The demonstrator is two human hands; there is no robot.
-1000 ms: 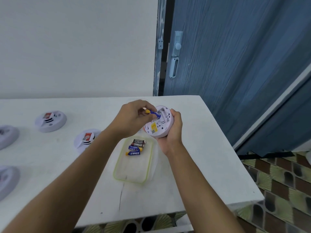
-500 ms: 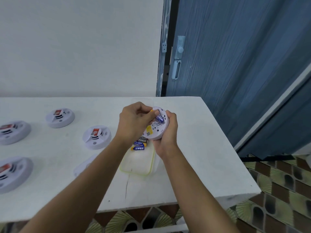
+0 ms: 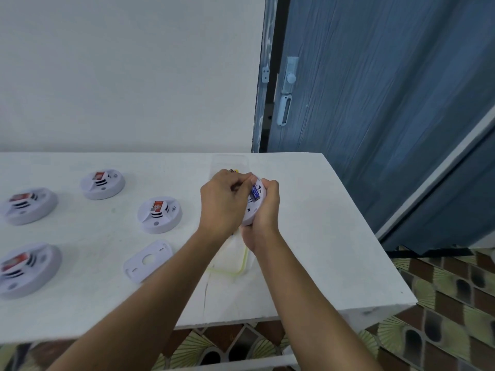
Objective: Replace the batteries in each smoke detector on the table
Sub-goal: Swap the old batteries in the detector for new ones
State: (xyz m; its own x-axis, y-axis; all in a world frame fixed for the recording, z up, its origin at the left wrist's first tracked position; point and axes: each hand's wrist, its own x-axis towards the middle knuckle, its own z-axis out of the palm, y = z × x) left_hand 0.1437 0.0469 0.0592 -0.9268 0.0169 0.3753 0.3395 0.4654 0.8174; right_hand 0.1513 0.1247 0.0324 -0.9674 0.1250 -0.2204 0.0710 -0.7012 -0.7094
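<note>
My right hand [image 3: 263, 210] grips a round white smoke detector [image 3: 253, 207], back side turned toward my left hand, above the table. A blue battery [image 3: 255, 194] sits in its open compartment. My left hand [image 3: 223, 202] presses fingertips onto that battery and covers most of the detector. Several more white detectors lie face up on the table, one in the middle [image 3: 159, 215], one further back [image 3: 102, 184], and two at the left edge [image 3: 28, 205] [image 3: 26, 269]. A white mounting plate [image 3: 148, 260] lies loose near my left forearm.
A shallow yellow-rimmed plastic tray [image 3: 235, 263] lies under my wrists, its contents hidden. A clear container [image 3: 230, 162] stands behind my hands. The white table [image 3: 321, 236] ends at the right, beside a blue door [image 3: 375, 103] and patterned floor.
The view has swung left, bringing more detectors and the mounting plate into sight. The battery moved from my left fingertips down into the detector's compartment, and the detector tilted more on edge.
</note>
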